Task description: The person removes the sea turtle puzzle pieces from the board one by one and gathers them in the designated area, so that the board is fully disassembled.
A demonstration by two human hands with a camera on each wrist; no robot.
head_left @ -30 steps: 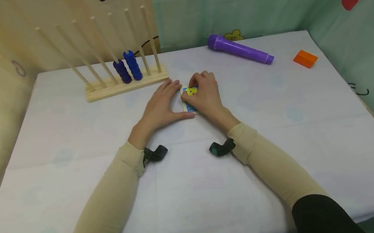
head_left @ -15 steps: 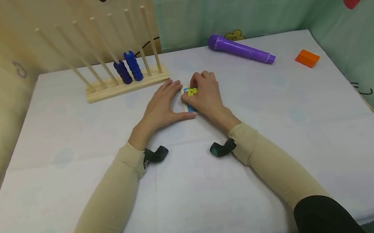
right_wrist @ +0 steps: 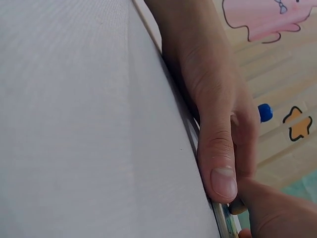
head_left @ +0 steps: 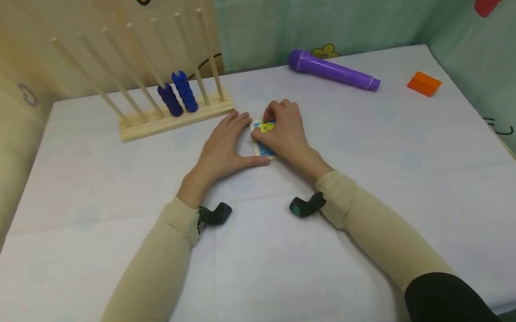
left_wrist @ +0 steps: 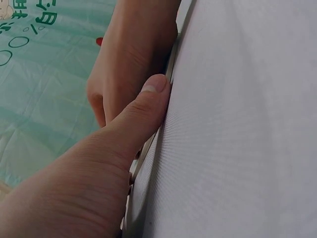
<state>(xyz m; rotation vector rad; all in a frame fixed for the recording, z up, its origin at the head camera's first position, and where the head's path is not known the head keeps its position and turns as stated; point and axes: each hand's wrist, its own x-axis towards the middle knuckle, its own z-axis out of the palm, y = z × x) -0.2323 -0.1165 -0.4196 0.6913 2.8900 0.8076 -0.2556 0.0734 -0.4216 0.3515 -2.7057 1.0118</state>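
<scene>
A small flat board with a pale border and blue picture (head_left: 265, 150) lies on the white-covered table, partly hidden by both hands. On its upper part shows a yellow piece (head_left: 265, 127) with dark marks. My right hand (head_left: 285, 130) is curled over the board, thumb and index finger pinching at the yellow piece. To the board's left, my left hand (head_left: 223, 146) is spread with straight fingers. Its thumb touches the board's near edge and its fingertips reach the far left corner. In the right wrist view, the board's thin edge (right_wrist: 225, 220) shows beneath the left thumb (right_wrist: 223, 183).
Behind the left hand stands a wooden peg rack (head_left: 176, 121) with tall pegs, two of them bearing blue beads (head_left: 185, 92). A purple toy microphone (head_left: 334, 70) lies at the back right, with an orange block (head_left: 424, 84) farther right. Printed curtains (head_left: 316, 6) border the table.
Both hands stay in nearly the same place on the board. The whole view shifts very slightly; nothing else has visibly moved.
</scene>
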